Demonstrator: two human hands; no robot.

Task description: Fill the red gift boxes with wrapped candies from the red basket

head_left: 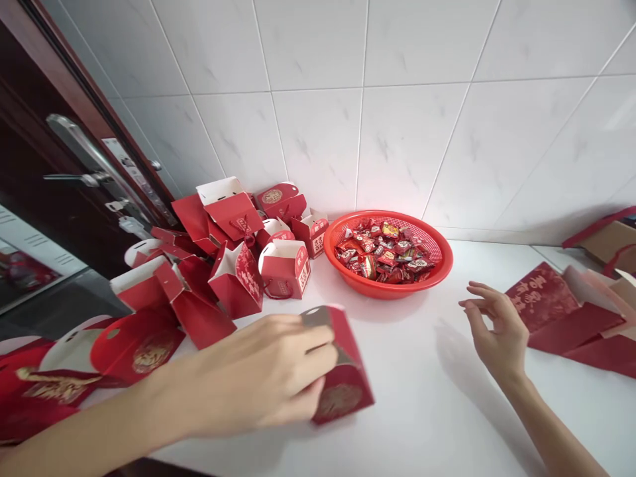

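My left hand is closed around a small red gift box at the near middle of the white table. The box has a gold round print low on its side, and its upper part is partly covered by my fingers. Over the right side of the table, my right hand hovers with loosely bent fingers and nothing visible in them. Beyond the hands stands a red plastic basket with many wrapped candies in it. Just beside my right hand lies a dark red folded carton.
Several red candy boxes, some with open tops, crowd the left side, including a small box near the basket. A cardboard box sits at the far right. White wall tiles rise behind the table. A dark door stands left.
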